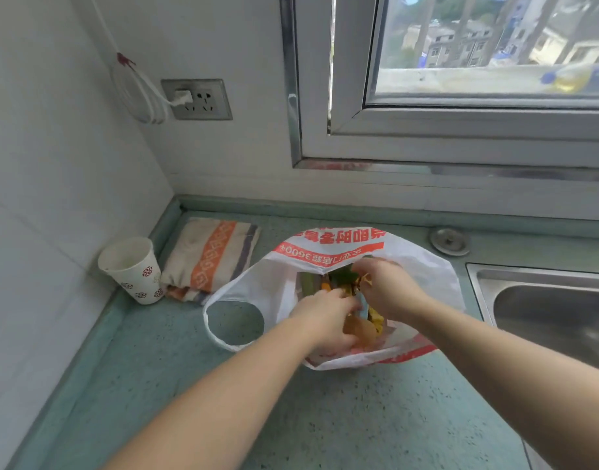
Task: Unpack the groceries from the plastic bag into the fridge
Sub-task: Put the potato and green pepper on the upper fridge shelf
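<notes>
The pale green speckled desk [148,385] fills the lower half of the frame and runs back to the white wall under the window [460,79] at the upper right. A steel sink [545,310] is set into it at the right edge. Near the centre sits the white plastic bag [325,252] with red printing, its mouth spread open and one handle loop lying flat to the left. Both my forearms reach in from the bottom of the frame. My left hand [325,320] is inside the bag's mouth, fingers curled down among the groceries [355,320], orange, yellow and green packets; what exactly they grip I cannot tell. My right hand [386,286] is just beside it, fingers bent into the same heap. At the left, by the corner, lies a folded striped cloth [209,259], and next to it stands a paper cup [135,269]. A wall socket [198,99] sits at the upper left.
</notes>
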